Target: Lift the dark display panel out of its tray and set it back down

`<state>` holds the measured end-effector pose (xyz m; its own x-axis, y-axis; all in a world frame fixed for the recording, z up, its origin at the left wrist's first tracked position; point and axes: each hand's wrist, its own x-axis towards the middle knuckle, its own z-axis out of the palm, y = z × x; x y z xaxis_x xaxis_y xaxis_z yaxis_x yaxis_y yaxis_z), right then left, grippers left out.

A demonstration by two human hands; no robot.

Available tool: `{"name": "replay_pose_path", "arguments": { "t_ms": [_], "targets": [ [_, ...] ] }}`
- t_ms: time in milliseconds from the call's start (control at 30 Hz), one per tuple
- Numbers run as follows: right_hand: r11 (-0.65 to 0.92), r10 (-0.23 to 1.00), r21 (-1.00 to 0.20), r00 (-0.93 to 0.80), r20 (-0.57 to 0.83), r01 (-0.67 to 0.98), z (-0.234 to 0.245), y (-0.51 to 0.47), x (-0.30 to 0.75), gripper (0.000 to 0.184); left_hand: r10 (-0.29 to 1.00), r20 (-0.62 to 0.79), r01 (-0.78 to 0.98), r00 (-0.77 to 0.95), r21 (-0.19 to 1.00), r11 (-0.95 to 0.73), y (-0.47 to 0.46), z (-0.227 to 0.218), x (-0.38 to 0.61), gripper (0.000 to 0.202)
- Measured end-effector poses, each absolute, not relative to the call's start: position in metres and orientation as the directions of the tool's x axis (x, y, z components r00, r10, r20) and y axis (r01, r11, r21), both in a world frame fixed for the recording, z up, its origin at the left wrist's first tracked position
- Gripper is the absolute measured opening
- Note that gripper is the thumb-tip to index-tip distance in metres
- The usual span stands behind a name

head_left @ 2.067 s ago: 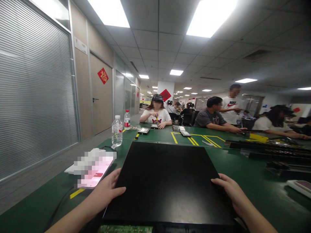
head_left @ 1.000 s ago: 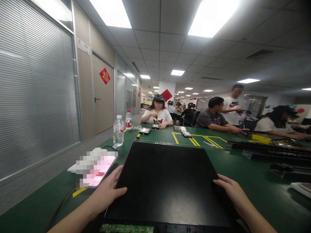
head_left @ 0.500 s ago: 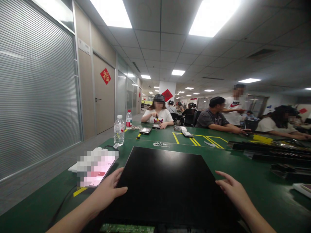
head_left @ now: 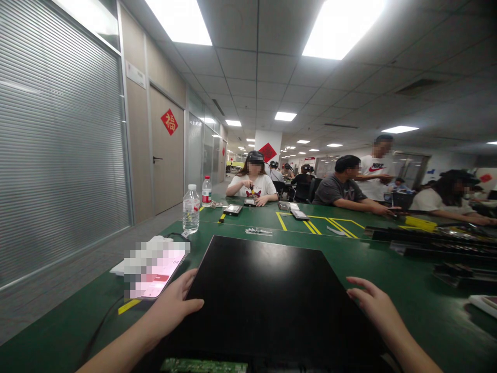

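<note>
A large flat black screen panel [head_left: 267, 295] lies before me on the green table. A strip of green circuit board [head_left: 204, 365] shows at its near edge. My left hand [head_left: 176, 305] is at the panel's left edge, its thumb over the dark face and its fingers along the side, partly hidden. By the right edge is my right hand [head_left: 373, 300], fingers apart and slightly bent, holding nothing. Whether its fingertips touch the edge I cannot tell.
Left of the panel lies a phone with a lit pink screen [head_left: 165, 274], near a clear water bottle [head_left: 191, 210]. Small metal pieces [head_left: 259, 231] lie beyond the panel. Dark long parts [head_left: 435, 248] cover the right side. A person [head_left: 254, 181] sits opposite, working on a small device.
My right hand has shifted slightly to the right, away from the panel's edge. My left hand and the panel look nearly unchanged.
</note>
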<state>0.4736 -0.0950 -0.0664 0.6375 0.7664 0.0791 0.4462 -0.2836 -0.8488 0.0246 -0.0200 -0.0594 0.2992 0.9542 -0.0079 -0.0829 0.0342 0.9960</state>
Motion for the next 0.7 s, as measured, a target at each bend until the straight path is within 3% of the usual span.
{"name": "replay_pose_path", "arguments": {
  "t_ms": [700],
  "targets": [
    [-0.304,0.801,-0.87,0.598,-0.013,0.388,-0.057,-0.098,0.469,0.046,0.973,-0.116,-0.053,0.202,0.99,0.129,-0.027,-0.03,0.038,0.059]
  ]
}}
